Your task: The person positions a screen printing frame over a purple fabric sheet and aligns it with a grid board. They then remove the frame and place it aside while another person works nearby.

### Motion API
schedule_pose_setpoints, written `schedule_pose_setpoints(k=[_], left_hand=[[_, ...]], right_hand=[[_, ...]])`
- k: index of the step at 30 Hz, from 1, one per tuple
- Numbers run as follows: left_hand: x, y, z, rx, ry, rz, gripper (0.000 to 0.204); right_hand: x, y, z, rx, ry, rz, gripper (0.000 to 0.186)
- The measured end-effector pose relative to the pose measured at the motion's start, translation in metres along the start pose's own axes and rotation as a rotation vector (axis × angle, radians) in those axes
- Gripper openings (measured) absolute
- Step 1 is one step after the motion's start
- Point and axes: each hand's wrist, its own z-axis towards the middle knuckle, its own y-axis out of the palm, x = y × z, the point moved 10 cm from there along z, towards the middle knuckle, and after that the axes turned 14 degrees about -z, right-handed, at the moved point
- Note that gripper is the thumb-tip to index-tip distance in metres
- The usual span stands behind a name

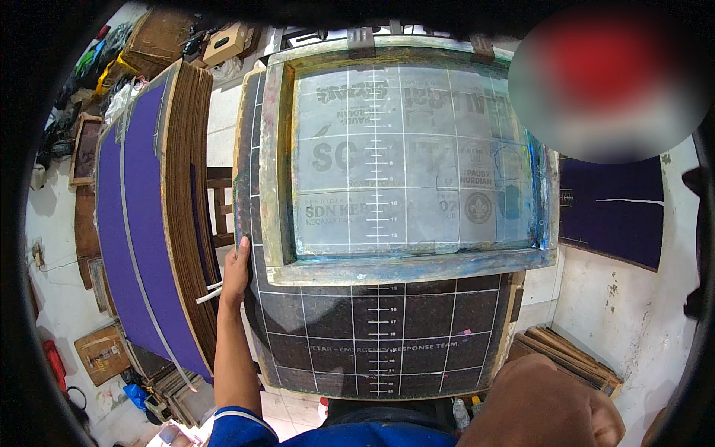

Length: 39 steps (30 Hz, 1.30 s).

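A screen-printing frame [417, 264] with a grey mesh lies over a dark gridded board [380, 335] on the bench in front of me. My left hand [237, 276] reaches forward and rests flat against the board's left edge, fingers pointing up; whether it grips the edge I cannot tell. My right hand [547, 406] is a closed fist at the lower right, close to the camera, below the board's near right corner, with nothing visible in it.
A tall stack of cardboard sheets topped with purple cloth [141, 216] stands left of the board. Purple fabric [611, 208] lies at the right. Wooden boards [566, 357] lean low right. Boxes and clutter [156, 37] fill the far left. A blurred red shape [611, 74] covers the upper right.
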Motion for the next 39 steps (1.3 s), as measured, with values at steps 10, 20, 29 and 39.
schedule_pose_setpoints(k=[10,20,29,39], left_hand=[[-0.003,-0.001,0.0,-0.013,-0.016,-0.005,0.063],[0.003,0.0,-0.002,0.004,-0.011,0.033,0.055],[0.002,0.003,-0.003,-0.021,-0.014,0.011,0.06],[-0.006,-0.003,-0.001,-0.019,-0.076,-0.046,0.06]], right_hand=[[-0.002,0.0,-0.002,-0.002,0.006,-0.009,0.031],[0.0,0.0,-0.003,-0.012,0.016,-0.046,0.033],[-0.003,0.0,-0.003,-0.016,0.015,-0.056,0.036],[-0.021,-0.059,-0.062,0.434,0.079,-0.315,0.038]])
